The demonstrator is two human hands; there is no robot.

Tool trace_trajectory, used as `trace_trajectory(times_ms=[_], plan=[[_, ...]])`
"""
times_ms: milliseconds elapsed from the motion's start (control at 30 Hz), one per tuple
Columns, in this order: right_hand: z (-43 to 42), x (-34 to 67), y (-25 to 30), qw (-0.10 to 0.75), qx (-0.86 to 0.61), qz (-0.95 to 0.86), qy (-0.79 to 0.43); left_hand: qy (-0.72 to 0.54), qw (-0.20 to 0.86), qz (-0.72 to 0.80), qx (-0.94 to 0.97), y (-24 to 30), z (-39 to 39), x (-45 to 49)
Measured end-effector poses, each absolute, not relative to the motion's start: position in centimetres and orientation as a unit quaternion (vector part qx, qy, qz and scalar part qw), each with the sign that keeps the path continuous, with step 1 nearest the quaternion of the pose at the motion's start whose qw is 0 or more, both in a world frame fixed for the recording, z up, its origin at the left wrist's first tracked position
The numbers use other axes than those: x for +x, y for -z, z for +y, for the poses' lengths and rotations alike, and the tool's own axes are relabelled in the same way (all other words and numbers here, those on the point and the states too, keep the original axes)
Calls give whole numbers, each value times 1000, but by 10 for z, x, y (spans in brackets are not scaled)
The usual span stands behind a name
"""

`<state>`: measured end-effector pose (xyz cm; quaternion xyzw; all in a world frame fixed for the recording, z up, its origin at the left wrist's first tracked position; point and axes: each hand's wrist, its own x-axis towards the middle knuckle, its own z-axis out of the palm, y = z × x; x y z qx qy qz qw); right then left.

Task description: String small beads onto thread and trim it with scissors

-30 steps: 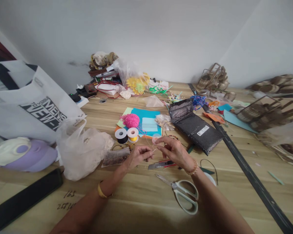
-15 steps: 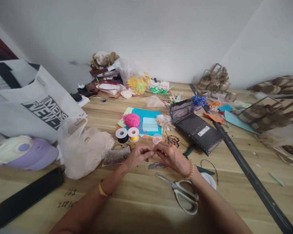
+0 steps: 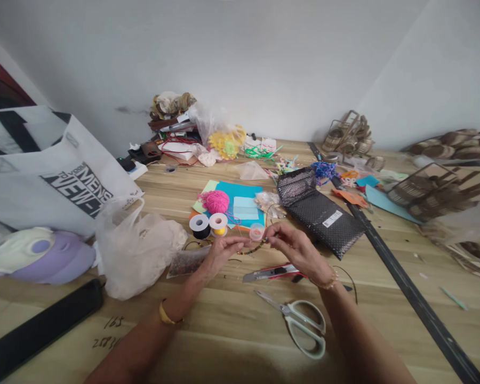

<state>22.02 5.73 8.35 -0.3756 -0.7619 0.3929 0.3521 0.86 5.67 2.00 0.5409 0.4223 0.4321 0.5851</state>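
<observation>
Head view: bead strand (image 3: 253, 251) between both hands, beyond box cutter (image 3: 270, 272). Right hand (image 3: 296, 250), beyond cutter: fingertips pinching strand. Left hand (image 3: 221, 253), left of cutter: fingers together, grip unclear. Scissors (image 3: 285, 309) cutter's near side.

thin strand of small multicoloured beads (image 3: 253, 250), sagging in a shallow curve, higher end at the right grip (image 3: 295, 247)

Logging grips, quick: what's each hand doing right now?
Left hand: fingers at the beaded strand; whether they grip it cannot be told.
Right hand: closed, pinching the beaded strand.
</observation>
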Motion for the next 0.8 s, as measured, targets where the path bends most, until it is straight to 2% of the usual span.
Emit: trace_trajectory(times_ms=[100,200,400,800], plan=[[57,222,-90,380,-344,-697,-501,-440,569,437,541,-21,58,8],[56,224,-92,396,-331,-657,-549,-449,563,449,528,-15,60,7],[59,228,-88,427,-334,-626,-560,-466,569,467,491,-2,62,8],[58,225,-91,364,-345,-663,-556,-503,600,450,429,3,60,11]])
